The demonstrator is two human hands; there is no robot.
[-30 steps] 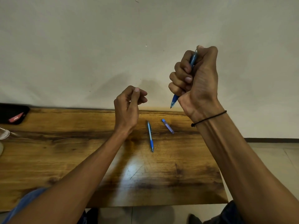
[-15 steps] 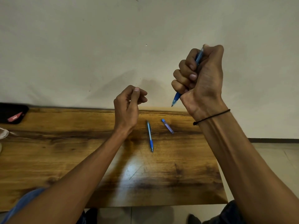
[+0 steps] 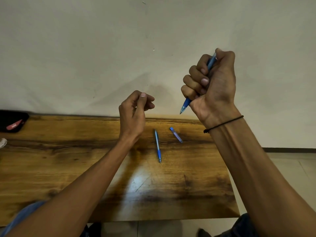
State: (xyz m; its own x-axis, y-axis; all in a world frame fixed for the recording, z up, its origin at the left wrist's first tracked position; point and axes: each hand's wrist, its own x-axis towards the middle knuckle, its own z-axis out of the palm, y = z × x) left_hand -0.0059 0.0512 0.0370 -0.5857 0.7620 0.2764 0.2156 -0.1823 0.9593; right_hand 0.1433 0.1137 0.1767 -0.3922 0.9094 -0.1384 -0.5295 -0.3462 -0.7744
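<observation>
My right hand [image 3: 217, 86] is raised in front of the wall, its fist wrapped round a blue mechanical pencil [image 3: 185, 104] whose tip points down and left. My left hand [image 3: 133, 115] is held up over the far edge of the wooden table [image 3: 68, 159], fingers curled and thumb against the forefinger. I see nothing between its fingertips. A second blue pencil [image 3: 157, 146] lies on the table between my hands, tip toward me. A small blue lead case [image 3: 176, 135] lies just right of it.
A black pouch [image 3: 12, 120] with a red item on it sits at the table's far left, and a white object [image 3: 2, 142] shows at the left edge. A plain wall stands behind the table. Tiled floor lies to the right.
My right hand with the pencil has drifted slightly to the right. My left hand and the things on the table have stayed put.
</observation>
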